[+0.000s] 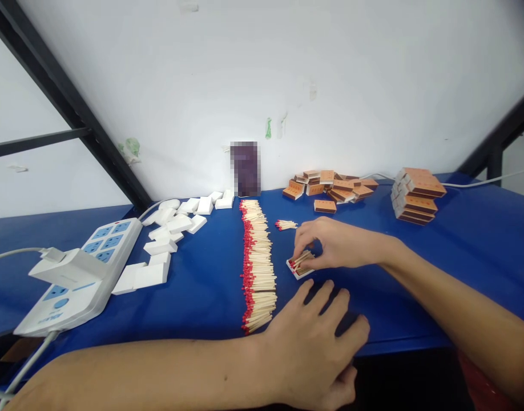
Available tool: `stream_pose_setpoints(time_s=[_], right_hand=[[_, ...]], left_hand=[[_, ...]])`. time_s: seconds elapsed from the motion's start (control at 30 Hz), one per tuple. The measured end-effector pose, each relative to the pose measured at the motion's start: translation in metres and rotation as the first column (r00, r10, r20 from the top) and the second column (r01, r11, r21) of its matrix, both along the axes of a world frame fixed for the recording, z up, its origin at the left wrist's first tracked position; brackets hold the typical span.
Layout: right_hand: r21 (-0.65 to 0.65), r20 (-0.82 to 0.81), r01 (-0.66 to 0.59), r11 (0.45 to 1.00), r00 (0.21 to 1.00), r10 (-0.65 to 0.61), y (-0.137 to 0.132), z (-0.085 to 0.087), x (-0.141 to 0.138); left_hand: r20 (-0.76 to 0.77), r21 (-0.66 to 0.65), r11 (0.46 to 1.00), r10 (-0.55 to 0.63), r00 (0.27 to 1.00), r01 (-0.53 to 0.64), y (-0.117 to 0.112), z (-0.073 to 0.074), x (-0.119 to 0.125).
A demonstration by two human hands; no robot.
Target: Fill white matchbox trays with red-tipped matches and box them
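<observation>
My right hand is closed in a pinch on some red-tipped matches. Its fingertips are at a small white matchbox tray with matches in it, and they partly cover it. My left hand is spread palm down at the table's front edge, just below the tray, holding nothing. Left of both hands runs a long row of matches, red heads to the left. A small bunch of matches lies beyond the tray.
White matchbox trays lie scattered at left, beside a power strip with a plugged-in adapter. Orange matchbox sleeves are heaped at the wall. A stack of matchboxes stands at right. A blurred dark rectangle is behind the row.
</observation>
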State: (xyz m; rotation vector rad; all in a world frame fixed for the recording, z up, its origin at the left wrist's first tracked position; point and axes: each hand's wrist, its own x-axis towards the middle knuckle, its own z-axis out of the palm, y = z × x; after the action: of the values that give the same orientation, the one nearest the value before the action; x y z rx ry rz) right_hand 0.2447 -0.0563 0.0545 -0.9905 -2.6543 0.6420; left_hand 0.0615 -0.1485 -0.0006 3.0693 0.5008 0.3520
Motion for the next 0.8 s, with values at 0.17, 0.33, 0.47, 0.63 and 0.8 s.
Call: stream_pose_setpoints(time_s=[0.17,0.33,0.47,0.63,0.8], right_hand=[[-0.038,0.055,0.079,0.996,0.996,-0.077,0.000,0.004,0.005],[-0.105,0.105,0.105,0.989,0.990,-0.094,0.002,0.004,0.009],[-0.025,0.146,0.049,0.998,0.988,-0.045,0.005,-0.001,0.011],[-0.068,0.159,0.053,0.996,0.986,-0.042,0.006,0.001,0.014],[-0.132,0.170,0.075,0.988,0.984,-0.052,0.005,0.003,0.013]], left_hand=[[-0.003,-0.018,1.000,0.001,1.000,-0.001,0.000,0.000,0.000],[-0.003,-0.022,1.000,-0.002,1.000,0.002,0.001,0.001,0.000],[-0.002,-0.017,1.000,0.002,1.000,-0.002,0.000,0.002,0.000],[-0.002,-0.017,1.000,0.000,1.000,0.000,0.000,0.000,0.000],[-0.009,-0.016,1.000,0.000,1.000,0.000,0.000,0.000,0.001]])
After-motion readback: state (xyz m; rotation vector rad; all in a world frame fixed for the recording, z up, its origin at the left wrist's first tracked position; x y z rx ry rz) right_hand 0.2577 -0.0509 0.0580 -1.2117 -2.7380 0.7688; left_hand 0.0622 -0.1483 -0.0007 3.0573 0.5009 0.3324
